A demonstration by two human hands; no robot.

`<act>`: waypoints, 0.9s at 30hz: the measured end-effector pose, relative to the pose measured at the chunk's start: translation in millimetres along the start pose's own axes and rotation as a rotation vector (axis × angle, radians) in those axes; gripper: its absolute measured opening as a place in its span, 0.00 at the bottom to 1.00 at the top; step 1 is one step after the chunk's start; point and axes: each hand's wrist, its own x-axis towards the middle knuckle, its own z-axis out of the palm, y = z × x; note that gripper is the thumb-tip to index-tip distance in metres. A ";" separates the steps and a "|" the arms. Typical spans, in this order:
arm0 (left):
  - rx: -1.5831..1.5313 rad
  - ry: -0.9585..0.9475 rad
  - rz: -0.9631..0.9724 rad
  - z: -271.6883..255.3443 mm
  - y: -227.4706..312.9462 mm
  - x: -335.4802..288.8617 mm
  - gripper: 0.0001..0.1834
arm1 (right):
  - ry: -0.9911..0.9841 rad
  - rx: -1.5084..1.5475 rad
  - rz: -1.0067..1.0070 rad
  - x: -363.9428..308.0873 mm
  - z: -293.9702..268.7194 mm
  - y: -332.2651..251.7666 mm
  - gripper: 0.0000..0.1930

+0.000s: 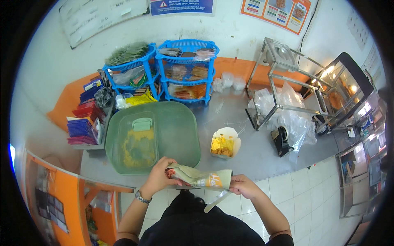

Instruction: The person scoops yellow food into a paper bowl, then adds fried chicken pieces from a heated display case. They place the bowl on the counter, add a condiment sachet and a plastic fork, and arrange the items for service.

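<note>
Over the counter's front edge, a pale green paper food wrapper [199, 176] with an orange printed patch stretches between my hands. My left hand [158, 177] is closed around its left end, where something reddish shows at the opening. The fingers of my right hand [245, 187] grip the right end. A pale strip [217, 201] hangs below that end; I cannot tell if it belongs to the wrapper. Beyond the wrapper, an open paper food box [225, 141] with yellow pieces in it stands on the counter. Left of the box lies a big green two-part tub [180, 123], yellowish crumbs visible in its left part.
Two blue tiered racks [188, 45] with packets stand against the wall. Left of the tub is a bin of red and blue packets [82, 131]. A metal frame stand [275, 74], plastic bags [291, 110] and a black tape dispenser [281, 141] occupy the right side.
</note>
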 end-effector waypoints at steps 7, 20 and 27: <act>-0.175 0.225 -0.051 -26.8 -27.7 29.9 0.36 | 0.066 -0.055 -0.077 1.8 -9.3 -68.3 0.11; -0.329 0.334 -0.249 -53.6 -28.2 64.3 0.36 | 0.098 -0.037 -0.097 5.9 -104.8 -111.7 0.11; -0.411 0.538 -0.262 -49.7 -25.3 41.1 0.40 | 0.122 -0.132 -0.011 29.9 -173.5 -113.8 0.12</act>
